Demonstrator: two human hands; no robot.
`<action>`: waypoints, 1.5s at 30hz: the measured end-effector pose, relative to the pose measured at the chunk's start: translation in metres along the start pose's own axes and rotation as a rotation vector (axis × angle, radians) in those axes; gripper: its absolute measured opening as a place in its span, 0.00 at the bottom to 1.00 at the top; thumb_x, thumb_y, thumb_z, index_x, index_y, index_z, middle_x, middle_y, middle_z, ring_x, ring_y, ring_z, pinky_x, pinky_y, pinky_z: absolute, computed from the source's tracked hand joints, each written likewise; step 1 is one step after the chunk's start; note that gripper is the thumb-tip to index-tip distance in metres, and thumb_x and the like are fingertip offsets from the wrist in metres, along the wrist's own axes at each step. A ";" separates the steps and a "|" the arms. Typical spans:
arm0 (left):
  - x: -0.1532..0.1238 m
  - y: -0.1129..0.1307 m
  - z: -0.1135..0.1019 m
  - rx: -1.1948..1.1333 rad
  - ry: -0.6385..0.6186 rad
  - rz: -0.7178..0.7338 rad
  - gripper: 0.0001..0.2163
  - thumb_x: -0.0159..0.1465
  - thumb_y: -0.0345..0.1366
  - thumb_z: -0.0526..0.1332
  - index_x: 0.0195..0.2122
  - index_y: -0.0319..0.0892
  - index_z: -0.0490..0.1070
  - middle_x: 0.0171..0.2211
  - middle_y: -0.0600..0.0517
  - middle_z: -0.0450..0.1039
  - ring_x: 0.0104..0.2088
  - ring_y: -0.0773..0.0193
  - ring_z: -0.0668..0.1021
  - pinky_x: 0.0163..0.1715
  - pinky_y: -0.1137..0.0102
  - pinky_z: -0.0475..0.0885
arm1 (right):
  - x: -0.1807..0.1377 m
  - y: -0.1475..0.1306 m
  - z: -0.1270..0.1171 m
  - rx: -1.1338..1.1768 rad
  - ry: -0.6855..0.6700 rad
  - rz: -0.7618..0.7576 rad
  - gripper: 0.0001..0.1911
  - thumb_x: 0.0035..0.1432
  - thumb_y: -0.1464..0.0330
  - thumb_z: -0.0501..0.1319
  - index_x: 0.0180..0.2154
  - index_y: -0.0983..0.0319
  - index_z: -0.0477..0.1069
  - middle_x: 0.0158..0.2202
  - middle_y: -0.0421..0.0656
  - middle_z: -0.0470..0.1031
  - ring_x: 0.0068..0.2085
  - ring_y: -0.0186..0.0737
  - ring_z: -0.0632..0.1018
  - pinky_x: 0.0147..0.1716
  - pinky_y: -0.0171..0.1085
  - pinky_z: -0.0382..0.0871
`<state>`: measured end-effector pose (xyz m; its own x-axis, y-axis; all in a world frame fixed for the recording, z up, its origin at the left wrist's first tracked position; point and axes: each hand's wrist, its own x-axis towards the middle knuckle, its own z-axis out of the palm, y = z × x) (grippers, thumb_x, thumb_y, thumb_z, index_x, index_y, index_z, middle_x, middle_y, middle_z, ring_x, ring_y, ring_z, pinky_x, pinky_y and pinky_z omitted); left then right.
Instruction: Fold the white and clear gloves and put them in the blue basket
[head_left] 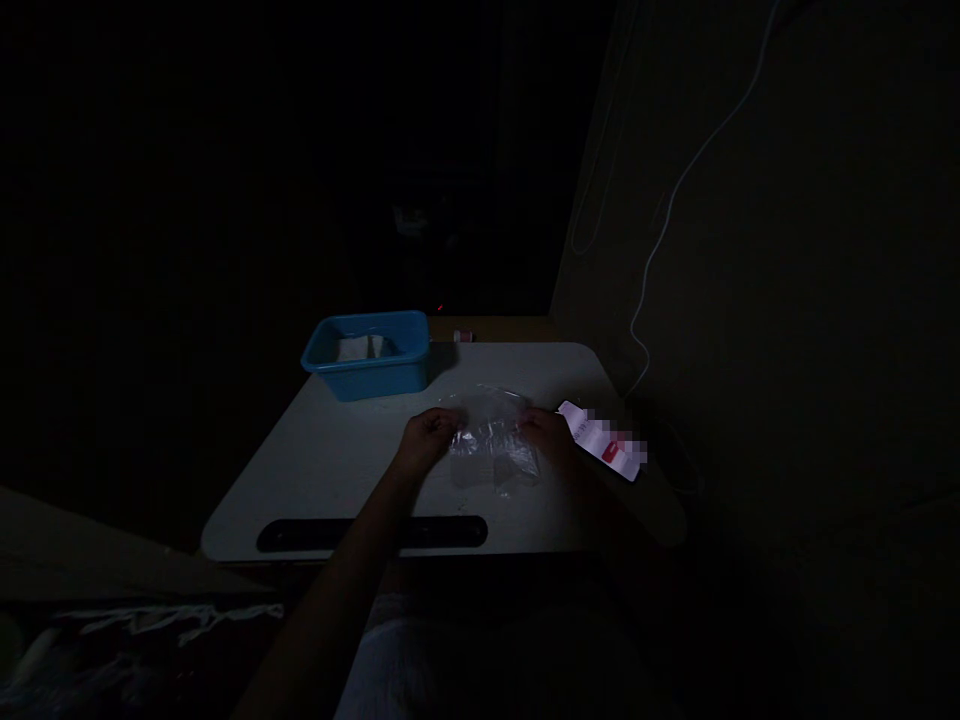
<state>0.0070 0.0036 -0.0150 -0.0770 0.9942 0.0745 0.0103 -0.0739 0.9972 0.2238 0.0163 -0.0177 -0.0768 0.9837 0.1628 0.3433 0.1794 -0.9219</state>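
A clear plastic bag [491,455] is spread between my two hands over the small white table [337,450]. My left hand [429,437] pinches its left side near the top, fingers closed. On the opposite side, my right hand [545,430] grips the bag's upper right edge, though dim light blurs its fingers. The film looks crinkled and shiny, and I can make out nothing inside it. Just right of my right hand lies a phone [604,442] with its screen lit.
A blue plastic basket [375,378] with pale folded items in it stands at the table's back left. Along the front edge runs a dark slot [307,535]. Behind the table sits a small container [463,336]. A white cable [667,215] hangs down the right wall.
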 end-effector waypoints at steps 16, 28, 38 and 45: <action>-0.005 -0.006 -0.010 0.342 -0.138 0.217 0.19 0.44 0.29 0.63 0.40 0.40 0.71 0.30 0.51 0.72 0.31 0.65 0.73 0.35 0.70 0.68 | -0.002 0.000 0.000 -0.051 -0.031 -0.030 0.06 0.42 0.66 0.59 0.25 0.60 0.72 0.24 0.38 0.73 0.28 0.37 0.73 0.29 0.35 0.65; -0.008 0.004 -0.012 0.375 -0.004 0.239 0.08 0.42 0.30 0.63 0.25 0.44 0.75 0.23 0.52 0.71 0.28 0.63 0.70 0.35 0.69 0.66 | 0.000 0.007 -0.004 0.012 -0.067 -0.051 0.07 0.43 0.67 0.58 0.27 0.59 0.72 0.26 0.39 0.74 0.30 0.38 0.74 0.30 0.35 0.66; -0.004 -0.005 -0.020 0.493 -0.068 0.360 0.02 0.46 0.32 0.62 0.19 0.45 0.73 0.22 0.51 0.71 0.28 0.62 0.70 0.36 0.67 0.64 | -0.001 0.009 -0.003 0.001 -0.052 -0.008 0.05 0.40 0.67 0.57 0.24 0.59 0.71 0.23 0.39 0.72 0.29 0.38 0.73 0.28 0.34 0.65; -0.004 0.000 -0.017 0.386 -0.196 0.383 0.05 0.47 0.28 0.61 0.18 0.45 0.73 0.26 0.51 0.74 0.31 0.63 0.74 0.39 0.66 0.65 | -0.001 0.006 -0.007 -0.020 -0.048 -0.036 0.06 0.41 0.66 0.56 0.22 0.59 0.70 0.25 0.40 0.73 0.30 0.37 0.72 0.31 0.35 0.65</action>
<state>-0.0098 -0.0016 -0.0157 0.1900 0.9004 0.3913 0.3668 -0.4348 0.8224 0.2325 0.0165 -0.0210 -0.1344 0.9748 0.1782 0.3585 0.2154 -0.9083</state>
